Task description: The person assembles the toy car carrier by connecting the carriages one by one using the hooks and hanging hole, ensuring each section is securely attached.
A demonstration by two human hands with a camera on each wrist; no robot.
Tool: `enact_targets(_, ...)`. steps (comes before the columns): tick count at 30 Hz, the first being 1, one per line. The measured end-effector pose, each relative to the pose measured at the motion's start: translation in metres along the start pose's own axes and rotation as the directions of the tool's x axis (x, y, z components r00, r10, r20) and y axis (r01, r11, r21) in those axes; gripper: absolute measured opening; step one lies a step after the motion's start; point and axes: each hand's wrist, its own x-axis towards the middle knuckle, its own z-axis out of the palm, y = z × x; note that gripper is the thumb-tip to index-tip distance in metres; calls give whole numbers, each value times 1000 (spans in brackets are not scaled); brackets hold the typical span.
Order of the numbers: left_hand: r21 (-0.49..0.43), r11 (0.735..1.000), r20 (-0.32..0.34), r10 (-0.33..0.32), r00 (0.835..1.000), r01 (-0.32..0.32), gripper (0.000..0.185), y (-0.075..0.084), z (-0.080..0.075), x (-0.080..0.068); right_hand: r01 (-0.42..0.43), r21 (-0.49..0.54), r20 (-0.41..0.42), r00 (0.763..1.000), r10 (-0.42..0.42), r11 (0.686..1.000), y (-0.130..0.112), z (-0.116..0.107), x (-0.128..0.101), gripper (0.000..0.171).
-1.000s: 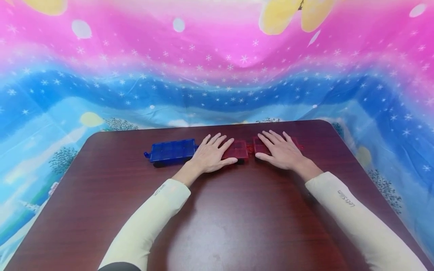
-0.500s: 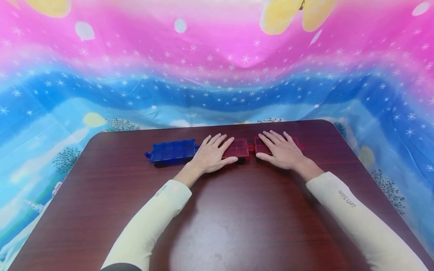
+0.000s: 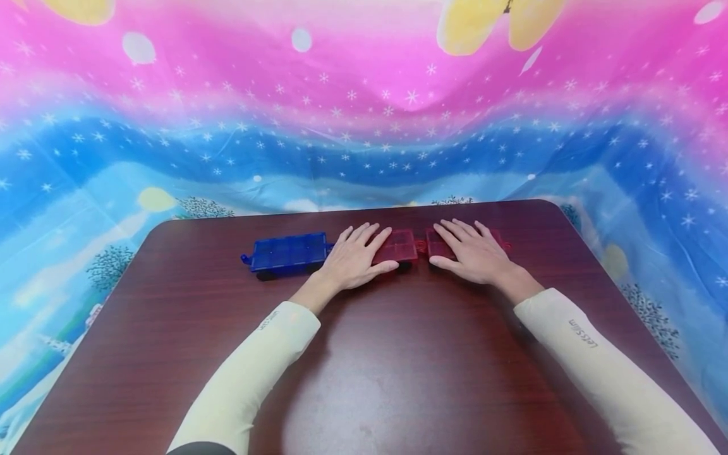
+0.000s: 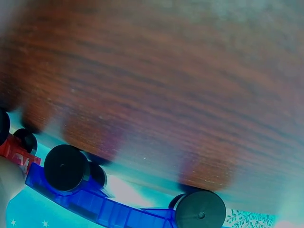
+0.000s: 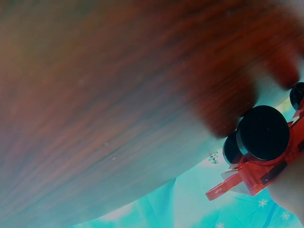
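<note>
A blue translucent toy wagon (image 3: 290,253) on black wheels stands at the left of a row near the table's far edge. Two red translucent wagons follow to its right: a middle one (image 3: 402,243) and a right one (image 3: 439,244). With fingers straight, my left hand (image 3: 351,260) rests over the joint of the blue and middle wagons, covering that joint. My right hand (image 3: 473,258) lies spread across the right red wagon and hides most of it. Wheels (image 4: 202,211) of the blue wagon show in the left wrist view. A red hook (image 5: 223,187) sticks out in the right wrist view.
The dark brown wooden table (image 3: 364,354) has rounded far corners. Behind it and along both sides hangs a pink and blue cloth (image 3: 364,114) with snowflakes and trees. A small red link (image 3: 421,246) lies between the two red wagons.
</note>
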Motion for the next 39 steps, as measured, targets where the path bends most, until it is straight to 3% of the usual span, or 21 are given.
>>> enact_targets(39, -6, 1000, 18, -17, 1000, 17, 84, -1, -2, -1, 21, 3, 9, 1000, -21, 1000, 3, -2, -3, 89)
